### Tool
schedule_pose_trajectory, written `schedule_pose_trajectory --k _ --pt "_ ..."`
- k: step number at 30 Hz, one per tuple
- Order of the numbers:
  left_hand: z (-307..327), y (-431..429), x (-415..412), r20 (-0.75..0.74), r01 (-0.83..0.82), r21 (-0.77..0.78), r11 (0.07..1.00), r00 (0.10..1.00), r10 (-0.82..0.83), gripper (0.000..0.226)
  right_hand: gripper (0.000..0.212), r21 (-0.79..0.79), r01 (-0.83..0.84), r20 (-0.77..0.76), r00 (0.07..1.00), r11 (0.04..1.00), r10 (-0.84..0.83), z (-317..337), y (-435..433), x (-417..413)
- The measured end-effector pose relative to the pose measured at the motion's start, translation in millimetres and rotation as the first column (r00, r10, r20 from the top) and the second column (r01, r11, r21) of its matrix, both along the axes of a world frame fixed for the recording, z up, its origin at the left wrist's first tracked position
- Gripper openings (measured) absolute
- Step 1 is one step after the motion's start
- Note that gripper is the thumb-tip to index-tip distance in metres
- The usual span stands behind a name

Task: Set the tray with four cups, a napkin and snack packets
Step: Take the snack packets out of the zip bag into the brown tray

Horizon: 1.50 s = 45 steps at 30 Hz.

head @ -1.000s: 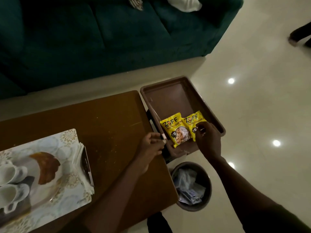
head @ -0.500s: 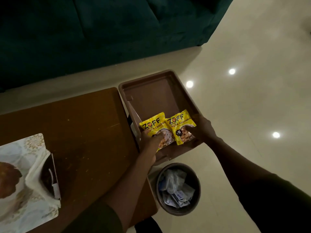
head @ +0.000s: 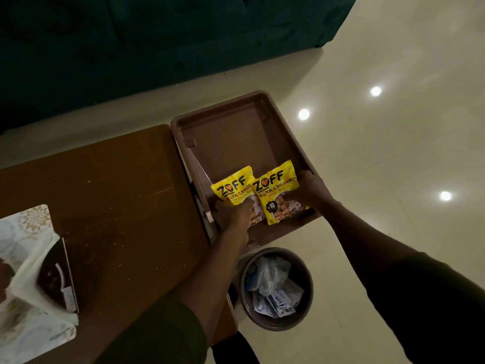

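Note:
A brown rectangular tray (head: 236,132) sits just off the right end of the wooden table (head: 105,195). Two yellow snack packets lie side by side in its near half, the left packet (head: 231,189) slightly under the right packet (head: 275,190). My left hand (head: 232,215) is closed at the tray's near left corner and covers the left packet's lower end. My right hand (head: 307,191) is closed on the tray's right rim, thumb on the right packet. White napkins (head: 29,277) lie on a patterned mat at the far left. No cups are in view.
A dark napkin holder (head: 56,274) stands on the patterned mat (head: 31,222). A round waste bin (head: 277,287) with crumpled wrappers stands on the pale floor below the tray. A dark green sofa (head: 157,43) runs along the far side.
My left hand has moved from the tray's left rim onto the left packet. My right hand shifted to the tray's right rim. The view swung right, so the cups left the frame.

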State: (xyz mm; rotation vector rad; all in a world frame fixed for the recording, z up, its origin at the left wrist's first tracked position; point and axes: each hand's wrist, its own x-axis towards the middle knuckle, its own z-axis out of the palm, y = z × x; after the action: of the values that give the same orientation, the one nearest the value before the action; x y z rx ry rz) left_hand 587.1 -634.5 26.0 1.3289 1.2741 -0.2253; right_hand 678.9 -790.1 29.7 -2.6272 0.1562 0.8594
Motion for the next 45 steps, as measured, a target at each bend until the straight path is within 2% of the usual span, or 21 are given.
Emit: schedule_pose_trajectory --k 1,3,6,8,10,12,14,16,18,24,28,30,32,34,38,41,45 --pt "-1.2 0.0 -0.9 0.016 0.002 -0.015 1.0 1.0 -0.001 0.061 0.052 0.004 -0.025 -0.006 1.0 1.0 0.025 0.0 0.9 0.0" --pt "-1.5 -0.2 -2.2 0.027 0.019 -0.006 1.0 0.999 -0.019 0.058 0.04 0.058 -0.03 -0.017 0.999 0.998 0.031 0.8 3.0 -1.0" --pt "-1.6 -1.9 -2.2 0.04 0.077 0.029 0.997 0.996 -0.079 0.058 0.04 0.172 0.046 -0.095 0.995 0.984 -0.03 6.7 5.3 -0.8" --pt "-0.7 -3.4 -2.4 0.043 0.101 0.043 0.994 0.994 -0.103 0.056 0.041 0.217 0.026 -0.164 0.986 0.976 0.01 10.3 5.8 -2.0" --pt "0.9 -1.6 -2.8 0.054 0.075 0.043 0.996 0.996 -0.077 0.055 0.041 0.308 0.052 -0.166 0.986 0.95 0.0 16.7 3.6 -4.0" --pt "5.2 1.2 -2.1 0.078 0.053 0.034 0.998 0.995 -0.056 0.057 0.039 0.446 0.13 -0.118 0.989 0.885 -0.086 25.7 -1.5 -5.4" --pt "11.8 6.9 -1.5 0.109 0.061 0.061 0.996 0.992 -0.067 0.054 0.039 0.516 0.209 -0.065 0.977 0.831 -0.205 36.0 -4.2 -3.7" --pt "20.5 18.2 0.0 0.155 0.045 0.083 0.996 0.986 -0.058 0.047 0.032 0.538 0.276 -0.025 0.95 0.797 -0.312 46.0 -2.2 0.4" --pt "31.0 38.0 0.8 0.205 0.016 0.075 0.997 0.978 -0.031 0.05 0.023 0.552 0.293 0.004 0.935 0.781 -0.354 56.8 8.5 3.1" --pt "56.8 108.9 -16.8 0.327 -0.047 0.001 0.999 0.944 0.044 0.068 0.028 0.627 0.213 0.06 0.946 0.749 -0.319 78.0 64.7 -4.9" --pt "70.9 165.0 -41.0 0.372 -0.124 0.119 0.985 0.926 0.072 0.068 0.025 0.676 0.182 0.075 0.947 0.714 -0.313 83.4 124.3 -13.1" --pt "73.6 188.7 -57.8 0.356 -0.148 0.171 0.974 0.931 0.079 0.059 0.026 0.687 0.156 0.072 0.957 0.71 -0.28 82.9 151.3 -22.9" --pt "75.2 212.9 -77.1 0.35 -0.171 0.249 0.953 0.934 0.076 0.042 0.014 0.707 0.144 0.065 0.962 0.692 -0.267 80.7 177.5 -35.4" --pt "78.4 235.1 -93.0 0.361 -0.198 0.304 0.932 0.929 0.08 0.031 0.015 0.711 0.158 0.032 0.966 0.685 -0.256 78.5 200.5 -44.5" --pt "92.5 285.6 -121.1 0.375 -0.227 0.383 0.895 0.924 0.074 0.026 0.01 0.713 0.159 -0.03 0.98 0.683 -0.197 83.8 256.9 -60.7" --pt "100.0 323.1 -141.9 0.42 -0.264 0.368 0.891 0.903 0.094 0.025 0.018 0.721 0.117 -0.002 0.986 0.683 -0.166 89.3 305.7 -75.5" --pt "104.6 385.8 -180.8 0.427 -0.333 0.393 0.857 0.892 0.15 0.026 0.053 0.735 0.032 0.075 0.989 0.678 -0.129 88.5 376.9 -108.9"
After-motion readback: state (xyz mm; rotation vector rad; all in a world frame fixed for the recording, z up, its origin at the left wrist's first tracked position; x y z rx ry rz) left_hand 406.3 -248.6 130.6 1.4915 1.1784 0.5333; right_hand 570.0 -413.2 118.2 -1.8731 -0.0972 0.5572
